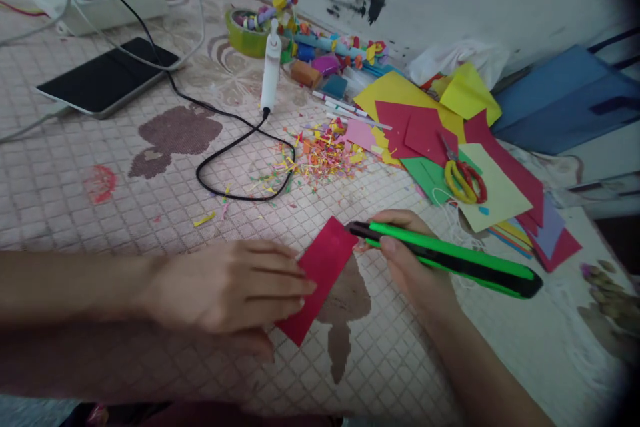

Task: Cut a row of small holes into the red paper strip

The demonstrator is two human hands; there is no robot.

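In the head view, my right hand (423, 283) pinches a long green-and-black plastic cutter (447, 255) between thumb and fingers. The cutter's dark nose (353, 227) points left from this grip, at the far right corner of a narrow rectangular red paper strip (331, 259). The strip lies on the cream diamond-grid cloth (150, 223), between my two hands. My left hand (227, 287) is palm down, fingers extended and slightly spread, pinching nothing; the fingertips overlap the strip's left long edge. I cannot tell whether the blade is exposed or touching the paper. For sound control, press the strip evenly with the left fingertips, hold them out of the nose's line, and apply light pressure with the cutter. Ahead of both hands lies a loose heap of multicoloured paper scraps (325, 152); beyond the right-hand grip, yellow-and-red-handled scissors (465, 177) rest on coloured paper sheets (505, 195).
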